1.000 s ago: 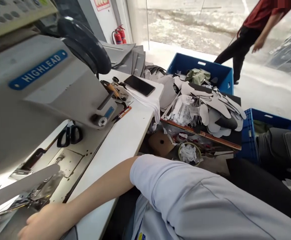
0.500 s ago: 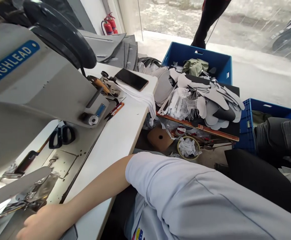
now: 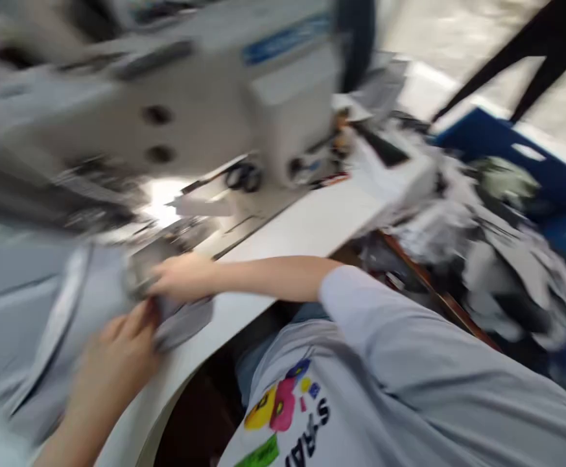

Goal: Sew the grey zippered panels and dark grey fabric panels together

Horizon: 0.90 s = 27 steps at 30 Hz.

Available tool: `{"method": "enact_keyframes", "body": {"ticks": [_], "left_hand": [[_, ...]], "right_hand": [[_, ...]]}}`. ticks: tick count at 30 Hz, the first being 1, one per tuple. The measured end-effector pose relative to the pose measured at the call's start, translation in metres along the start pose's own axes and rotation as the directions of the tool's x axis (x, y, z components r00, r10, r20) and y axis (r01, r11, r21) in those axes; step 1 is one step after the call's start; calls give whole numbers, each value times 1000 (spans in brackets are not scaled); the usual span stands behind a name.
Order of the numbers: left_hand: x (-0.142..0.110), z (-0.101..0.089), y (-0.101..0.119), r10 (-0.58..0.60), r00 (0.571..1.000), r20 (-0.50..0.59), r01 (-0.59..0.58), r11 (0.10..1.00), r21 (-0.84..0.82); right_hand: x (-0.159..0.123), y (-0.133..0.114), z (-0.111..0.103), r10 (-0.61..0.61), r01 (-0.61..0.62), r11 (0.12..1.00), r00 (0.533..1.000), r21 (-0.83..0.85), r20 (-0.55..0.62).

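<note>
The picture is smeared by motion. My right hand lies on a grey piece of material near the needle area of the grey sewing machine; its fingers seem curled on the piece. My left hand rests on the same grey material at the table's front edge, fingers pointing toward the right hand. Whether either hand grips the piece is lost in the blur.
Black scissors lie on the white table under the machine arm. At the right are a pile of grey cut pieces, a blue crate, and another person's dark legs at top right.
The view swung left and down. My left hand has come into view on the grey material. My right hand stays at the needle area. The other person's legs have moved on.
</note>
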<state>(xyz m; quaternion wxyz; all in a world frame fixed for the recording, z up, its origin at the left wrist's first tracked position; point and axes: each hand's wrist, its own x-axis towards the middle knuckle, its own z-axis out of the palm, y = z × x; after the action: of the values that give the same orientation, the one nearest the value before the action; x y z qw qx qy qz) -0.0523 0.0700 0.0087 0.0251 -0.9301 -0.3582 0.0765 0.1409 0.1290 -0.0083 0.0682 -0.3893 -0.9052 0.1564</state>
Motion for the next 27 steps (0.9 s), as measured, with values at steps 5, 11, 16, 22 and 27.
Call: {"method": "enact_keyframes", "body": {"ticks": [5,11,16,22,27], "left_hand": [[-41,32,-3,-262,964,51,267,943,-198],[-55,41,-8,-323,931,-170,254,907,-335],[-44,22,-5,-293,952,82,302,944,-135],[-20,5,-9,-232,890,392,248,969,9],[-17,2,-5,-221,886,407,240,971,4]], "right_hand": [[36,-2,15,31,-33,987,999,160,17],[53,-14,12,143,-384,581,916,717,375],[59,-10,23,231,-332,679,943,654,239],[63,-7,24,208,-211,971,977,116,42],[60,-4,21,288,-288,958,957,-4,38]]}}
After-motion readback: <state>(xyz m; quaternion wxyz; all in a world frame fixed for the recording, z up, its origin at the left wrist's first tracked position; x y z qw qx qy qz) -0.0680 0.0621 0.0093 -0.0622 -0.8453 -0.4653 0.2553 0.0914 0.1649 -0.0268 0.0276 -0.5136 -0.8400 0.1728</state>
